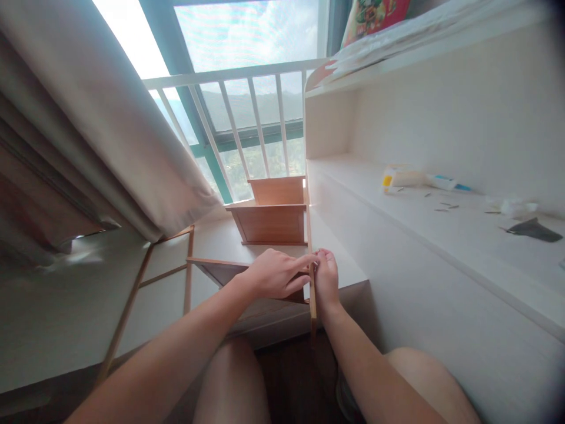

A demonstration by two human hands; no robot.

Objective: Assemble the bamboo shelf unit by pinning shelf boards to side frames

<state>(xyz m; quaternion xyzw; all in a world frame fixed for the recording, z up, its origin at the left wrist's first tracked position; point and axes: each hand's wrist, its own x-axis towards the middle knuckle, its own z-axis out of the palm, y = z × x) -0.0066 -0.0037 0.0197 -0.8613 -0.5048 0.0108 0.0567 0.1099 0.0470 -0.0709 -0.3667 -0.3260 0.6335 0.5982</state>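
A wooden rack with several brown boards [270, 225] stands in front of me, its boards meeting a thin upright side frame [313, 297] on the right. My left hand [278, 274] reaches over the nearest board [220, 272]. Its index finger is stretched out to the frame's top edge, with the thumb apart below. On the frame's other side, my right hand [326, 277] has its fingers curled in a pinch close to the left fingertip. Whatever small thing those fingers hold, if any, is hidden.
A second ladder-like wooden frame [145, 282] lies at the left, under a hanging curtain [132, 118]. On the white shelf [353, 176] at right are a tube [444, 182], small metal-looking pieces [448, 206], crumpled plastic [514, 207] and a dark scrap [536, 230]. A white railing [251, 69] crosses the window.
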